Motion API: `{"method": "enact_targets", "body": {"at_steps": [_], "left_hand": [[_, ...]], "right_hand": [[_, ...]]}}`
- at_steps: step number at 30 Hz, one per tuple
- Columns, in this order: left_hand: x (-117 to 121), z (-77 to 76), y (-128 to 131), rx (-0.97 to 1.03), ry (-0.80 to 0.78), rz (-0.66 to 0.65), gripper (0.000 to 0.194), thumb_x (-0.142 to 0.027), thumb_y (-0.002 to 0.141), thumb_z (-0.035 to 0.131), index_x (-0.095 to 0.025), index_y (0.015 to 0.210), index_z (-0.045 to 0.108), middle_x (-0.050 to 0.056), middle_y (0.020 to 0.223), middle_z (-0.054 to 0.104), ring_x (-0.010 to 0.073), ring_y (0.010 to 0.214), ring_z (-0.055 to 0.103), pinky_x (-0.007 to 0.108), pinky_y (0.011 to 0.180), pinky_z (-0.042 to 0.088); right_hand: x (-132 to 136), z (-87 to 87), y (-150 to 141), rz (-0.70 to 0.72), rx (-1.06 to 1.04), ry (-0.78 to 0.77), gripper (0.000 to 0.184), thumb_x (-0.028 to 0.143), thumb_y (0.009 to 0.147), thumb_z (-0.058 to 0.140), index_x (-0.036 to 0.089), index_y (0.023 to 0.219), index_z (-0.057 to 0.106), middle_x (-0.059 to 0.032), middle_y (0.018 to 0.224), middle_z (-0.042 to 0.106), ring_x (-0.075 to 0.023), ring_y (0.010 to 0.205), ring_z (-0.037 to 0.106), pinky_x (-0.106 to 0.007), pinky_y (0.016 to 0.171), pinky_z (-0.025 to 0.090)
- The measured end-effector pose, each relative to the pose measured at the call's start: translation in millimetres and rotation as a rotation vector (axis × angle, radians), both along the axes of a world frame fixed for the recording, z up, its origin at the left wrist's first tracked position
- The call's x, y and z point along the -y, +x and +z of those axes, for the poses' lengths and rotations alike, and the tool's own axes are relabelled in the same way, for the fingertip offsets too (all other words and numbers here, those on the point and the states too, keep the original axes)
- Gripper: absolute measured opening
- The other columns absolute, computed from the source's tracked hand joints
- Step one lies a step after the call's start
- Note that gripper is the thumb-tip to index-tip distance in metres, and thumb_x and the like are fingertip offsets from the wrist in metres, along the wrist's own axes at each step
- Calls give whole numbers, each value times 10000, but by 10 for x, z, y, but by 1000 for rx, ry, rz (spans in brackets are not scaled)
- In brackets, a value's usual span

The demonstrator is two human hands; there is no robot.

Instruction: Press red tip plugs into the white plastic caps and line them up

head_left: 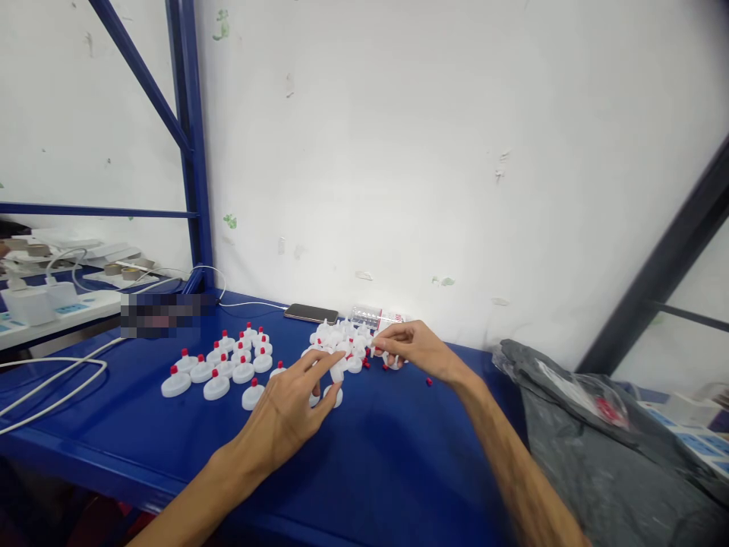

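Note:
Between the thumb and fingers of my left hand [288, 399] is a white plastic nozzle cap [337, 371], held tilted over the table. My right hand [413, 349] is closed in a pinch close by, at the edge of the pile; what sits in its fingertips is too small to make out. A heap of white nozzle caps [354, 363] without red tips lies behind both hands. Small red tips [367, 362] are scattered beside that heap. To the left stand several white nozzle caps with red tips [216, 386], upright in loose rows.
A phone [310, 313] on a white cable and a clear plastic bottle [376, 317] lie by the wall. One red tip [429, 381] sits apart on the blue table [387, 456]. Grey plastic bags [604, 448] cover the right side; a power strip [85, 304] is at left.

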State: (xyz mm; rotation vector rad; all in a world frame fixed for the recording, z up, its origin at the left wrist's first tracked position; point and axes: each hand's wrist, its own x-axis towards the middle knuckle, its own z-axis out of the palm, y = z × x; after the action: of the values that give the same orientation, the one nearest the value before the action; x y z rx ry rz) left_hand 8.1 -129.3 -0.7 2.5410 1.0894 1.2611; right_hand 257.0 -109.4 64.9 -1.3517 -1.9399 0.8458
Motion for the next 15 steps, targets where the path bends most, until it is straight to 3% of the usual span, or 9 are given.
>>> {"method": "enact_targets", "body": {"at_steps": [7,15], "left_hand": [[-31,-24,-3,-17,-11,-22,439,-206,929,544,-346,1339,472,-24,1141,580,83,626,584,258,599,484],[-36,-20,-13,-14,-22,-40,437,-220,944,542,-335,1358,463,-10,1167,589,93,645,597,264,611,500]], "right_hand": [[80,-31,-236,214,-174,-42,334,477,786,722,173,920,687,-36,795,719,-116,611,635,-213,549,462],[62,-90,-301,285,-240,-74,315,452,792,727,165,920,716,-38,772,715,-114,613,636,-209,552,471]]}}
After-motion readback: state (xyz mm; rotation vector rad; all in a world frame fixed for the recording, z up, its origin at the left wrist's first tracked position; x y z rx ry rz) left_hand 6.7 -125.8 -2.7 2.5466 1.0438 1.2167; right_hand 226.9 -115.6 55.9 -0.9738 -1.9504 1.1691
